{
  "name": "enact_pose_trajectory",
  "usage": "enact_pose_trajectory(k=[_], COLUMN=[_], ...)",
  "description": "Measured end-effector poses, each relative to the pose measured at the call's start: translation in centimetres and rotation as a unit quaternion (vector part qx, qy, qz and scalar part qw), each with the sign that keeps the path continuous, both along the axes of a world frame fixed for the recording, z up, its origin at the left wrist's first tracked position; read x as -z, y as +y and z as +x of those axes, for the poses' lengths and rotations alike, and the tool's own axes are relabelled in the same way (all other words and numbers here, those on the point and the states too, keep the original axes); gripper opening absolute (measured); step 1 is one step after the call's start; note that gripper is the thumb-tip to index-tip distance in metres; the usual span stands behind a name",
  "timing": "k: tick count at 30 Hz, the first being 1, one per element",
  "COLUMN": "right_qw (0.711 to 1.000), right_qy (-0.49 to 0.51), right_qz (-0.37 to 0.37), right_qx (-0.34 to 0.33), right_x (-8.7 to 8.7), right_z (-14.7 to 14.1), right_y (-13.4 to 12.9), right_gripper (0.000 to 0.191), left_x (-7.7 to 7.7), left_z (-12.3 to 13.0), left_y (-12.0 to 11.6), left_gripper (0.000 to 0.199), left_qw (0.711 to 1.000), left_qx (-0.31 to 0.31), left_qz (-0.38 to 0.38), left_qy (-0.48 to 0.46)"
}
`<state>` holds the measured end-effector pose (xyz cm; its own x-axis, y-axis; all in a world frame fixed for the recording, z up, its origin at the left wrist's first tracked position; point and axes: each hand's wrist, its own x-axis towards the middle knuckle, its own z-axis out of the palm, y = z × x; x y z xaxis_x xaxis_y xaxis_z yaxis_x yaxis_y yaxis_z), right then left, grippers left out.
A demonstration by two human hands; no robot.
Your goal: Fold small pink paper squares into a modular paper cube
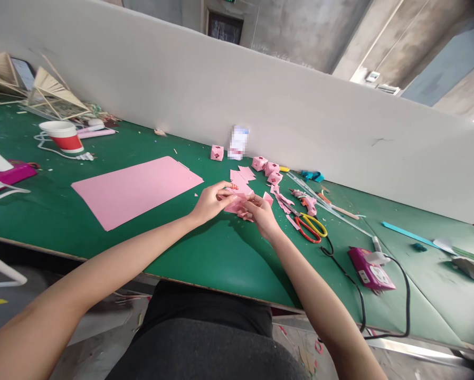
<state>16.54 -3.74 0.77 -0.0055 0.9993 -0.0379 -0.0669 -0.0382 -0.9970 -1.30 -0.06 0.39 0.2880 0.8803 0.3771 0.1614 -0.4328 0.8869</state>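
In the head view, with the spot where the hands meet taken as the clock's centre and the partition [166, 74] at twelve, the left hand [212, 203] comes in from eight and the right hand [263, 212] from four. Between them, just above the green tabletop [221, 258], is a pink paper piece [240, 200]. The left thumb and fingers are nearly together, pinching its left side; the right thumb and fingertips are likewise drawn close on its right side. Its exact folds are too small to tell.

Loose pink cutouts [240, 176] lie at twelve, just beyond the fingers, and a blurred upright card or screen [238, 141] leans near the partition behind them. One pink paper box [217, 153] sits at eleven; three more boxes [272, 169] cluster at two. A large pink sheet [138, 192] lies flat at nine, well apart from the left hand. At three, near the right hand, are narrow pink scraps [280, 199] and a pink glue gun [310, 205]; scissors [311, 227] with red and yellow handles rest between three and four. Farther out at four is a purple socket block [371, 269], and at ten a red-and-white cup [63, 136].
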Motion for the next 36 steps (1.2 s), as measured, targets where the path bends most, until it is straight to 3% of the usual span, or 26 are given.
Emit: enact_pose_trajectory(k=[8,13,25,36], right_qw=[0.999,0.995,0.984,0.924], right_qy=[-0.036,-0.087,-0.164,-0.325], right_qz=[0.013,0.039,0.072,0.158], right_qx=[0.02,0.0,0.008,0.122], right_x=[0.43,0.4,0.25,0.85], right_z=[-0.02,0.07,-0.04,0.3], right_y=[0.27,0.17,-0.07,0.02], right_gripper=[0.033,0.027,0.045,0.037], left_x=[-0.32,-0.17,0.04,0.53], left_z=[0.38,0.38,0.35,0.49], left_y=[-0.61,-0.82,-0.5,-0.48], left_gripper=[0.029,0.029,0.02,0.022], left_qw=[0.999,1.0,0.998,0.996], left_qx=[-0.015,-0.002,-0.028,0.001], left_qz=[0.035,0.008,0.051,0.07], left_qy=[0.037,0.019,0.031,0.054])
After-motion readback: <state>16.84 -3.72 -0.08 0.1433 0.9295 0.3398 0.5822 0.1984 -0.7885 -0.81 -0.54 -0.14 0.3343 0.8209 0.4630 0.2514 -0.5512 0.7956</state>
